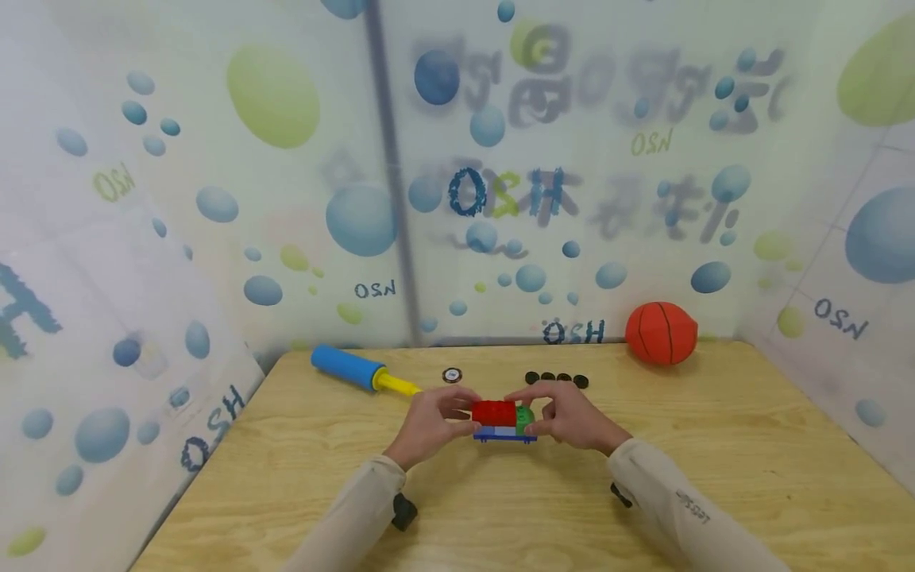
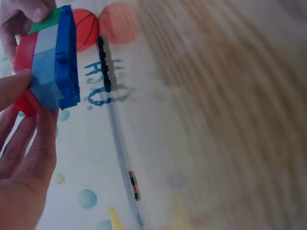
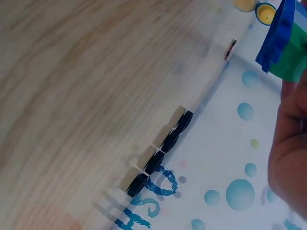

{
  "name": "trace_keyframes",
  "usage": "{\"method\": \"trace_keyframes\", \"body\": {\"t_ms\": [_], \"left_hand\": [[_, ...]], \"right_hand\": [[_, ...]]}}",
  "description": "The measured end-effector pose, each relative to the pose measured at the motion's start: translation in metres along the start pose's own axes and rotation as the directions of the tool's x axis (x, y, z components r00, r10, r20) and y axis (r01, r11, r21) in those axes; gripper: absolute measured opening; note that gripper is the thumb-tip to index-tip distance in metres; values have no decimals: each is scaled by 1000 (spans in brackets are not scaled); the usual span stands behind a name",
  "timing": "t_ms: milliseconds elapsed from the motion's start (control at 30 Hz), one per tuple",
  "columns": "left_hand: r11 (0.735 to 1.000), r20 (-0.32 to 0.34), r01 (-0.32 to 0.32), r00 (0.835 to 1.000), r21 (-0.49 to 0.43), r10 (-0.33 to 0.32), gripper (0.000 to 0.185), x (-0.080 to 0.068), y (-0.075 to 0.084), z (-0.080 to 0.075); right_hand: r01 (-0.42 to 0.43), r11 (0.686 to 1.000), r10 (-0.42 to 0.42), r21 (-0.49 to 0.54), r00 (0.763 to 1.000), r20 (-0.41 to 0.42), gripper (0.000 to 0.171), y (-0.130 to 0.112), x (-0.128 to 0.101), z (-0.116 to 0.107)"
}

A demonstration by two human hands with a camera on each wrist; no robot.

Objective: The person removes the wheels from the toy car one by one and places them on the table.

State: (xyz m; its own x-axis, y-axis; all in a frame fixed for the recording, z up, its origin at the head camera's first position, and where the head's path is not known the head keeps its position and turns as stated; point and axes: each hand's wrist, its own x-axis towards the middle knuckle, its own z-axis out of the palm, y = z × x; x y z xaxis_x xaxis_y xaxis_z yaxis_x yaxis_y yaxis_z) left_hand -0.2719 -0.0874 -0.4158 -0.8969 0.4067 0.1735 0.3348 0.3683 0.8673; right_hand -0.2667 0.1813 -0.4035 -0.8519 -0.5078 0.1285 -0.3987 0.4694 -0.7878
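Note:
Both hands hold one small block build [image 1: 504, 423] just above the wooden table [image 1: 300, 477]: a red brick on top, a green piece at its right end, a white and blue layer and a dark blue base plate beneath. My left hand [image 1: 438, 421] grips the red end with curled fingers. My right hand [image 1: 565, 415] pinches the green end. In the left wrist view the blue base plate [image 2: 67, 57] faces the camera, with my left fingers [image 2: 29, 139] against the blocks. The right wrist view shows only the build's blue and green corner [image 3: 284, 43] and my right hand's edge [image 3: 290, 163].
A row of several black discs [image 1: 556, 379] lies behind the hands, with a round badge-like disc [image 1: 452, 375] to the left. A blue and yellow hand pump [image 1: 360, 371] lies at the back left. An orange ball [image 1: 661, 333] rests at the back right. Printed panels wall three sides.

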Motion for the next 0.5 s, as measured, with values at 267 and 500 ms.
{"method": "trace_keyframes", "body": {"t_ms": [267,500], "left_hand": [[997,44,59,997,39,-61,30,2,1,-1],[994,88,82,992,68,-88,32,4,2,-2]], "right_hand": [[13,989,-9,-147,1000,28,46,2,9,3],[65,968,-49,-241,996,70,49,2,15,4]]}}
